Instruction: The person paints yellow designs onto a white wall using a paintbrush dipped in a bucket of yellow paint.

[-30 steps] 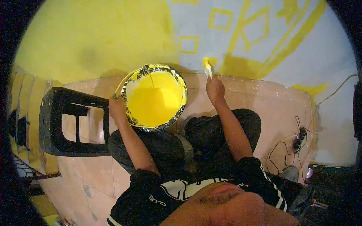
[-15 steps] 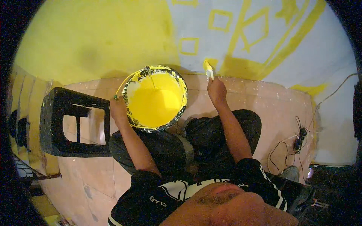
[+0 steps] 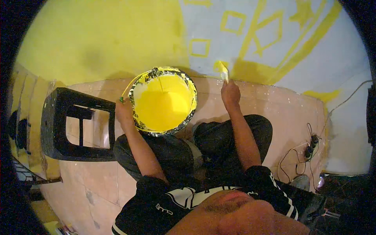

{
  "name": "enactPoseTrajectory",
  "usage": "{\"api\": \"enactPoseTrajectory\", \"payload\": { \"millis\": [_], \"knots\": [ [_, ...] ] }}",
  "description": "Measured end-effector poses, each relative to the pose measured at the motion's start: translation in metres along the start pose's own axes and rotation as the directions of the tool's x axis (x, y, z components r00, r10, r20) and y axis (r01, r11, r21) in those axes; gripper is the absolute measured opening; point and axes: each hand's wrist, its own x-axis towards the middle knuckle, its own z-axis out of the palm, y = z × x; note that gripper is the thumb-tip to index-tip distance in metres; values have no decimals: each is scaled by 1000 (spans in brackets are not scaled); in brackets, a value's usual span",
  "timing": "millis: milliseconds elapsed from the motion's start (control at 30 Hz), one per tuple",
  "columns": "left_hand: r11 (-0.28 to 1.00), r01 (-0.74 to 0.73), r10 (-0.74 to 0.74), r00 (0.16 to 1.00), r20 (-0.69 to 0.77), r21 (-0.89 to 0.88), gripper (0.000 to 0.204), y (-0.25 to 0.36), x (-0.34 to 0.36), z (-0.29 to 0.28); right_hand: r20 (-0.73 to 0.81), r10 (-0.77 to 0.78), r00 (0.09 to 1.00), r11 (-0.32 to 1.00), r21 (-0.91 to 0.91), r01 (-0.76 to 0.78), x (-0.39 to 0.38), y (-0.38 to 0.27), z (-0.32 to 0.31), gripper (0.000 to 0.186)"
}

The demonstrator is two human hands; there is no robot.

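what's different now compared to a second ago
The right hand has moved the brush a little to the right along the wall, from the left side of the small yellow patch to its right part. Nothing was taken hold of or let go. The left hand keeps its grip on the bucket's handle; the paint bucket and black stool stayed put.

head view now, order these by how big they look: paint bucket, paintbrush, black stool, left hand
1. Black stool and paint bucket: too alike to rank
2. Left hand
3. Paintbrush, counting only its visible part
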Motion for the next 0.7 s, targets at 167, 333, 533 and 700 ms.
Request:
{"api": "enactPoseTrajectory", "payload": {
  "millis": [167, 333, 533, 700],
  "knots": [
    [998, 41, -40, 999, 7, -46, 35, 4, -6, -6, 45, 51, 998, 997, -60, -48, -1, 1, -7, 35],
    [999, -26, 25, 999, -30, -20, 35, -10, 2, 5, 50, 2, 999, 1000, -26, 0, -9, 1, -2, 35],
    [999, 12, -13, 1000, -12, -30, 36, -1, -1, 1, 81, -51, 995, 997, -51, 55, -7, 4, 9, 33],
    [999, 6, -5, 999, -44, 39, 38, -6, 2, 2, 114, -84, 990, 993, -67, 92, -4, 3, 16, 35]
  ]
}}
